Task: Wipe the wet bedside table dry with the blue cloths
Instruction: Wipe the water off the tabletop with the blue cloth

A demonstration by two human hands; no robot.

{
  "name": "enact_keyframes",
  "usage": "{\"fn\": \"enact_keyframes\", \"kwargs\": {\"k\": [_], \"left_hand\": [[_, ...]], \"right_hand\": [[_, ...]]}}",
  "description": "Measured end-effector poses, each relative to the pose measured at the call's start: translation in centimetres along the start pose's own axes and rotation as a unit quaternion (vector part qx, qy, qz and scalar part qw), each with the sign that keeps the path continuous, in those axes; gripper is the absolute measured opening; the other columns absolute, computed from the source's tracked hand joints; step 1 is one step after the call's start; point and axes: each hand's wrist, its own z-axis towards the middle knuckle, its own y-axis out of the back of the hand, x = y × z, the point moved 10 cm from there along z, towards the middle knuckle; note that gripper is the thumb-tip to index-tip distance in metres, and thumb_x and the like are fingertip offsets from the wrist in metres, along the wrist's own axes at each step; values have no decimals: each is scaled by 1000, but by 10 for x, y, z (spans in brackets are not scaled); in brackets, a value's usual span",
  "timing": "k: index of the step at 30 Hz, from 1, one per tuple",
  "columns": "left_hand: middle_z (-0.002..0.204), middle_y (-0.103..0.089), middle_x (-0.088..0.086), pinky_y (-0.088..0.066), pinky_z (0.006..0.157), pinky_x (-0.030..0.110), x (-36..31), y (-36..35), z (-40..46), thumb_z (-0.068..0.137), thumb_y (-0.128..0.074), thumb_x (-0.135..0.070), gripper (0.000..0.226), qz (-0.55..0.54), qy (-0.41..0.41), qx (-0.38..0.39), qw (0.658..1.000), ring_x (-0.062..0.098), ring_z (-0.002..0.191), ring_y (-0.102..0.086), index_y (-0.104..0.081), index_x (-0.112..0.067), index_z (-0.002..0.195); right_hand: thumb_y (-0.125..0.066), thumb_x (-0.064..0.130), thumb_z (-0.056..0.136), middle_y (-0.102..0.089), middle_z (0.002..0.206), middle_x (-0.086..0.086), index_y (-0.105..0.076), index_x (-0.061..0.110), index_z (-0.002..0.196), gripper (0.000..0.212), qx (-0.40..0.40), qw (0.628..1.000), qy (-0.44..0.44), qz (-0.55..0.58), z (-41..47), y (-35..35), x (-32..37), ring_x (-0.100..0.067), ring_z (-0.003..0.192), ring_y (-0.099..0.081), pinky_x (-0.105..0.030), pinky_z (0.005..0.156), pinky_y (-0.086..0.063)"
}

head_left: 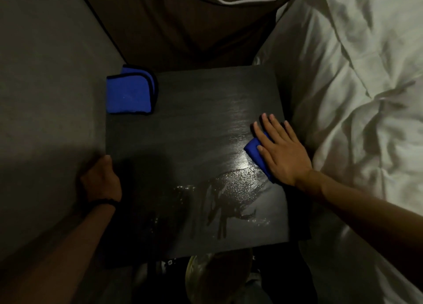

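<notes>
The left hand [101, 181] is curled over the near-left edge of the table [183, 125], its fingers hidden below the edge, judged to be steadying it, while a spare cloth [130, 93] lies folded at the far-left corner, apparently in reserve. The right hand [280, 152] lies flat with fingers straight and spread, pressing a second cloth [253, 149] against the top by the right edge, a posture suited to wiping and not to gripping. The dark top shows streaks and pooled water [229, 196] at near centre-right, so drying is judged unfinished; white bedding [354, 86] adjoins the right side in a dim room.
</notes>
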Motion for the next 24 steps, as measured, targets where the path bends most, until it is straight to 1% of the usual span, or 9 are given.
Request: {"fn": "enact_keyframes", "kwargs": {"k": [5,8,10,12,14,16,18,20,24], "left_hand": [[112,-54,39,-33,94,44,-1,2,0,89,-29,-31,57,-13,13,-3,1000,50,106,-49,-59,16,103],[109,-54,41,-32,90,44,-6,-1,0,91,-29,-25,52,28,-15,14,999,52,102,-50,-58,17,100],[109,-53,41,-31,90,45,-6,-2,0,93,-31,-20,47,41,-20,19,999,52,101,-50,-58,17,101],[108,-54,42,-32,90,46,-6,-2,0,96,-37,-10,35,47,-22,20,998,53,100,-50,-58,18,101],[106,-54,42,-32,88,45,-8,-3,0,96,-40,-1,27,47,-28,28,998,53,99,-51,-58,18,101],[104,-55,42,-32,86,44,-7,-3,0,95,-39,-3,29,37,-28,29,998,53,97,-51,-58,19,99],[104,-56,40,-35,86,44,-3,1,0,96,-38,-11,36,4,3,12,1000,50,98,-52,-60,17,96],[108,-56,38,-35,87,42,2,2,0,97,-39,-15,37,-13,33,5,999,48,101,-52,-61,15,98],[108,-56,38,-33,85,42,1,1,0,98,-37,-15,37,-2,28,8,1000,49,100,-51,-61,14,99]], "right_hand": [[-9,45,107,-10,169,-11,-14,17,162,62,-31,986,-154,47,-16,-5,-5,-23,157,-2,-49,126,-9],[1,49,105,-5,170,-13,-5,18,162,65,-43,966,-247,67,-27,-9,-3,-25,157,0,-50,126,-10],[6,51,103,-1,170,-13,2,20,162,67,-30,961,-266,70,-30,-12,-1,-27,156,2,-51,126,-9],[3,52,103,-1,170,-12,0,21,162,67,-24,974,-219,54,-24,-5,-3,-28,156,2,-52,126,-9],[-3,52,105,-4,170,-12,-6,24,163,64,-19,995,-96,16,-15,7,-5,-29,157,-1,-52,125,-12],[-6,50,107,-5,170,-10,-6,27,163,61,16,998,52,-30,-12,7,-3,-27,157,0,-51,125,-11],[-5,49,107,0,170,-8,2,28,162,60,55,990,126,-39,-15,-1,-2,-23,157,6,-46,126,-5],[-6,48,107,0,170,-8,-1,24,163,61,46,993,106,-23,-17,-3,1,-23,157,6,-46,126,-7],[-11,45,107,-7,170,-11,-11,16,162,63,1,1000,21,1,-30,-5,10,-25,157,-1,-50,124,-16]]}}
